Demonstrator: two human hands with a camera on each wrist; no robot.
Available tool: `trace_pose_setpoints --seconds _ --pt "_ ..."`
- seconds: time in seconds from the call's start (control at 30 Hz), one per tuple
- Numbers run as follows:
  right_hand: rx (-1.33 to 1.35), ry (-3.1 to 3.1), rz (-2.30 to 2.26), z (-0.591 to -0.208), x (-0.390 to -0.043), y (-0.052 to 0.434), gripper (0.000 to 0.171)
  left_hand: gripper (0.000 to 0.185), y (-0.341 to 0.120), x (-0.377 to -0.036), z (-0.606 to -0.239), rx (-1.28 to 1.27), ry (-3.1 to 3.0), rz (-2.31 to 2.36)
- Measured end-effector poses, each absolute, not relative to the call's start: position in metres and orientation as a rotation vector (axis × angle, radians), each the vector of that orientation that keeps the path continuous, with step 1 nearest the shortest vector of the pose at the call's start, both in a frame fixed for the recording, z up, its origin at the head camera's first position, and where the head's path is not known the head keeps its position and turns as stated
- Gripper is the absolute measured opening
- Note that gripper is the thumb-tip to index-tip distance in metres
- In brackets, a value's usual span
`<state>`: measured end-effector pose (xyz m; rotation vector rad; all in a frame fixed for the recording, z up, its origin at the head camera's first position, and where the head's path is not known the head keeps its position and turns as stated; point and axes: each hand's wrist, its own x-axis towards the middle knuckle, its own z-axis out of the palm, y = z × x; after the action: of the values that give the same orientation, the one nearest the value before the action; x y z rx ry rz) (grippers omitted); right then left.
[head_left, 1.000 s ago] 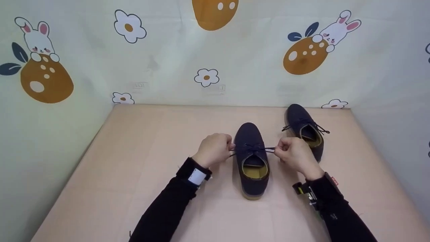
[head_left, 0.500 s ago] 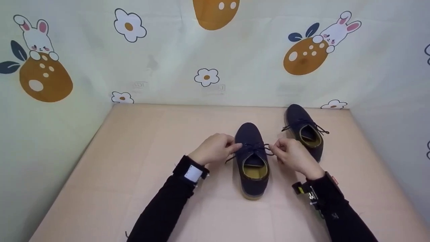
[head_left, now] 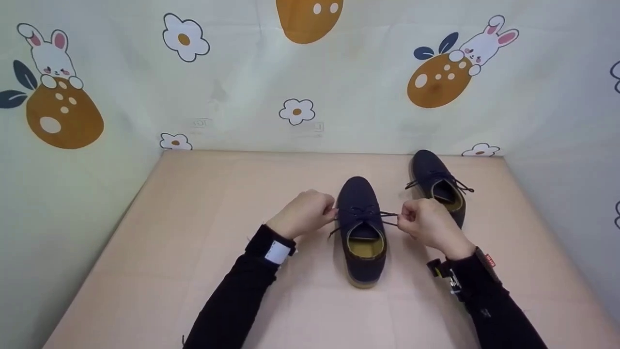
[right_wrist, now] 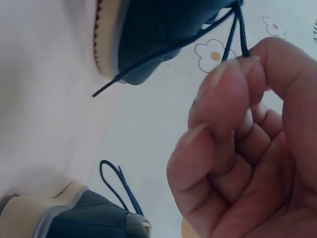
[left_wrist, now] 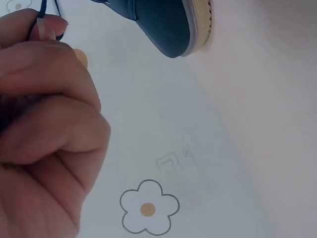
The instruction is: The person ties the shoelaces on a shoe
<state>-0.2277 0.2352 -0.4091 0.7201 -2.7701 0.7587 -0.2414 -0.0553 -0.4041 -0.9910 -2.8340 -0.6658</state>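
A dark blue lace-up shoe (head_left: 357,191) stands on the table, toe pointing away, with a bow across its front. On its left my left hand (head_left: 305,213) pinches part of the shoelace (left_wrist: 43,9) between thumb and finger. Opposite, my right hand (head_left: 431,220) pinches a loop of the same shoelace (right_wrist: 242,37), drawn out taut from the shoe. A loose lace end (right_wrist: 106,88) hangs down over the shoe's side in the right wrist view. The knot's details are too small to make out.
The matching shoe (head_left: 426,167), its lace tied in a bow, stands behind my right hand, near the back wall. Cloth walls (head_left: 242,87) printed with rabbits and flowers enclose the pale table (head_left: 218,194) at the back and sides.
Half a second ago the left thumb lay over the shoe's edge and the right fingers were closer to the bow. Both hands have since moved apart, stretching the right-hand loop outward.
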Motion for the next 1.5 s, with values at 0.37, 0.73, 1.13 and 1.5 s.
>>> trace_pose_setpoints --seconds 0.37,0.73,1.13,1.5 --pt "0.577 -2.845 0.625 -0.419 -0.229 0.231 0.027 0.031 -0.059 -0.245 -0.409 -0.987 -2.846 -0.649" --pt "0.601 -2.918 0.773 -0.411 -0.231 0.236 0.025 0.025 -0.067 -0.251 -0.417 -0.928 -2.941 -0.849" --pt "0.651 -2.829 0.856 -0.408 -0.233 0.245 0.026 0.036 -0.066 -0.250 -0.413 -1.077 -2.917 -0.874" --pt "0.653 -2.868 0.741 -0.416 -0.230 0.239 0.024 0.038 -0.071 -0.248 -0.407 -1.087 -2.909 -0.770"
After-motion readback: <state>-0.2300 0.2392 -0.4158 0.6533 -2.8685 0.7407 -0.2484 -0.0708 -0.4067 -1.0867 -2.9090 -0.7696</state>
